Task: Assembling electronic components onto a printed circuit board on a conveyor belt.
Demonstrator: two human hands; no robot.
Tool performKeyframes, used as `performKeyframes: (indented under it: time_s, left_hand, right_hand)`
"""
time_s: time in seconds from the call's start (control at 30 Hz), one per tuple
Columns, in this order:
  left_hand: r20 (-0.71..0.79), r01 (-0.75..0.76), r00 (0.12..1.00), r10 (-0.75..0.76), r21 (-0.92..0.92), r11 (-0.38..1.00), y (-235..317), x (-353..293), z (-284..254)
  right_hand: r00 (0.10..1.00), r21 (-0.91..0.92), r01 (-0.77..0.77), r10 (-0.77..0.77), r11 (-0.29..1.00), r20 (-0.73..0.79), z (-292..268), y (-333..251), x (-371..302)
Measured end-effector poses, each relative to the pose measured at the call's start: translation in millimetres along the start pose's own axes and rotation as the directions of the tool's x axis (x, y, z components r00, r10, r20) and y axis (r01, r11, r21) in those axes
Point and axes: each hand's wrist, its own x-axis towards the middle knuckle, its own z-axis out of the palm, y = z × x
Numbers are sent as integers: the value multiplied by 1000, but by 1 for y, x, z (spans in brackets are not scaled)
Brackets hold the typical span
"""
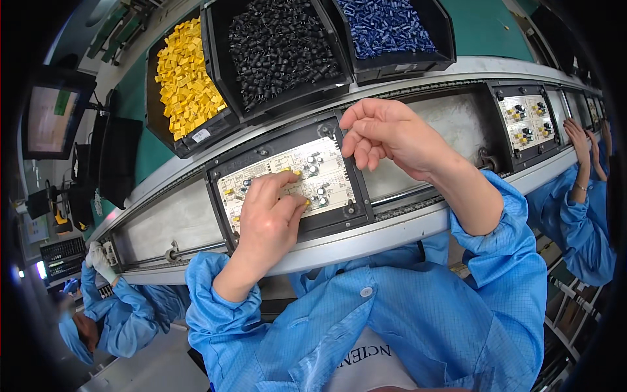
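A pale circuit board (271, 162) sits in a black frame (361, 189) on the conveyor in front of me. It carries dark round capacitors (321, 193) and several small yellow block components. My left hand (268, 212) lies over the board's middle, thumb and fingers apart. Its fingertips touch the board beside yellow components (298, 172), and its thumb tip is at another one. Above the frame's right end hovers my right hand (395, 137), clear of the board. Its fingers curl in with the thumb against them; whatever they may hold is hidden.
Beyond the conveyor stand bins of yellow block components (186, 81), black cylindrical components (281, 55) and blue components (385, 29). Another framed board (526, 119) is farther right. Co-workers' hands (578, 140) are at the right; a gloved co-worker's hand (98, 258) is at the left. A monitor (55, 111) stands far left.
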Motion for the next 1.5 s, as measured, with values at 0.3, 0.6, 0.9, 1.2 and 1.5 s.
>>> performKeyframes:
  time_s: [0.3, 0.6, 0.9, 1.2, 1.5]
  left_hand:
    - [-10, -28, 1000, 28, -35, 999, -4, 1, 5]
    - [-61, -88, 994, 91, 48, 995, -12, 4, -13]
    - [-405, 227, 912, -69, 356, 907, -131, 66, -69]
    - [-256, 313, 941, -223, 398, 862, -151, 91, -63]
    - [-522, 317, 832, -188, 169, 933, -135, 66, -58]
  right_hand:
    - [999, -174, 31, -25, 984, 35, 3, -6, 0]
    - [998, -139, -3, 11, 990, 56, 5, -1, 0]
    - [995, -228, 35, -13, 973, 97, 5, 4, 1]
    - [990, 1, -96, 95, 995, 104, 6, -3, 2]
    - [995, -126, -62, 71, 990, 67, 4, 4, 5]
